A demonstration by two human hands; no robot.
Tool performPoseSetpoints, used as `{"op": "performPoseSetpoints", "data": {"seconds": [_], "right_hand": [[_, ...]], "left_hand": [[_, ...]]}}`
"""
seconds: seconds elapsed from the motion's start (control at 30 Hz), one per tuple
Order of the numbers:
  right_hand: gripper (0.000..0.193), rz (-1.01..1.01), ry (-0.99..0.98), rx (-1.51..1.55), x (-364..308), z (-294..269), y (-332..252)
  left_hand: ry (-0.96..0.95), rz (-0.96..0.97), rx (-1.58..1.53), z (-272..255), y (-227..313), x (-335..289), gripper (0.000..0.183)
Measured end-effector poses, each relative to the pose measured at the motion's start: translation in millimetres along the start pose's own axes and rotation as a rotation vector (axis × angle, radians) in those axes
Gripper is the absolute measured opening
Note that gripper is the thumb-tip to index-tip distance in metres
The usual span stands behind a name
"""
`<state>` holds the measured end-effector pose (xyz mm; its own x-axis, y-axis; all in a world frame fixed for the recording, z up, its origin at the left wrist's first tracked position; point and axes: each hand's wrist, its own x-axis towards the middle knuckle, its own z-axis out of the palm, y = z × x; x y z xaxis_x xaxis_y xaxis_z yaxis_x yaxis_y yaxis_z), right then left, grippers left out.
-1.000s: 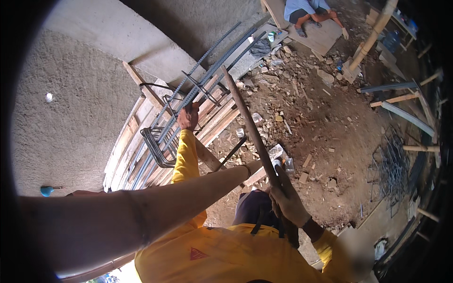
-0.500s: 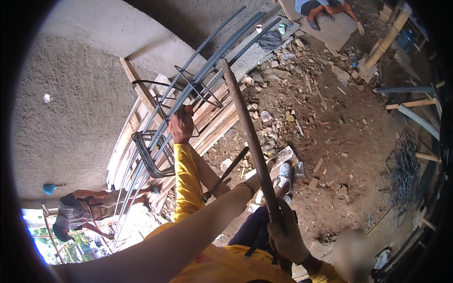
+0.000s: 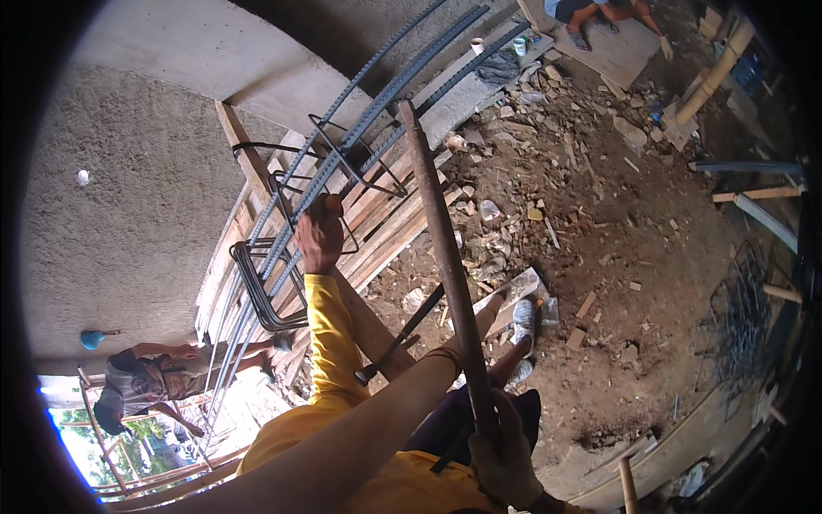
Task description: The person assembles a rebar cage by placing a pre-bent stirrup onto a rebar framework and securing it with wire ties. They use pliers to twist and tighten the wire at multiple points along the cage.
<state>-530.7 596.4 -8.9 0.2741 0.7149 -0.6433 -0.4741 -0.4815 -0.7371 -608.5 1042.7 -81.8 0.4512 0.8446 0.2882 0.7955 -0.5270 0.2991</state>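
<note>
My right hand (image 3: 505, 454) is closed round the lower end of a long, rusty brown pipe (image 3: 445, 240), which slants up to the left in front of me. My left hand (image 3: 319, 236), in a yellow sleeve, is closed at the long ribbed rebars (image 3: 342, 158); its fingertips are partly hidden. Bent square steel stirrups (image 3: 265, 287) hang around the bars just beside that hand. A dark-handled hammer (image 3: 407, 332) lies at a slant between my left sleeve and the pipe. A smooth tan pole-like shape (image 3: 342, 445) with a dark band crosses below it.
Wooden planks (image 3: 390, 227) lie under the rebars. Stones and wood scraps litter the dirt floor (image 3: 616, 283). A person (image 3: 163, 377) is at the lower left; another (image 3: 591, 13) sits at the top on a board. Two cups (image 3: 520, 44) stand by a concrete ledge. Tangled wire (image 3: 736, 317) lies right.
My left hand has shifted slightly left and down at the rebars. My right hand, still on the pipe, sits lower and further left. The whole view has turned slightly.
</note>
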Motion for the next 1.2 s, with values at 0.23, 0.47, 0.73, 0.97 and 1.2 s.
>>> {"op": "performPoseSetpoints", "data": {"seconds": [0.23, 0.47, 0.73, 0.97, 1.2], "right_hand": [[0.066, 0.001, 0.014, 0.008, 0, 4, 2], [0.064, -0.048, -0.081, 0.102, -3, -36, -24], [0.065, -0.169, -0.150, 0.064, 0, -90, -49], [0.066, -0.194, -0.188, -0.072, -3, -104, -73], [0.067, -0.150, -0.170, -0.023, -16, -83, -65]], "left_hand": [[0.004, 0.014, -0.026, -1, 5, -3, 0.046], [-0.024, -0.006, 0.015, -8, 13, -2, 0.041], [-0.197, -0.012, -0.098, -13, 4, 13, 0.052], [-0.296, -0.001, -0.205, -11, -11, 26, 0.062], [-0.277, -0.060, -0.112, -17, 2, 17, 0.054]]}}
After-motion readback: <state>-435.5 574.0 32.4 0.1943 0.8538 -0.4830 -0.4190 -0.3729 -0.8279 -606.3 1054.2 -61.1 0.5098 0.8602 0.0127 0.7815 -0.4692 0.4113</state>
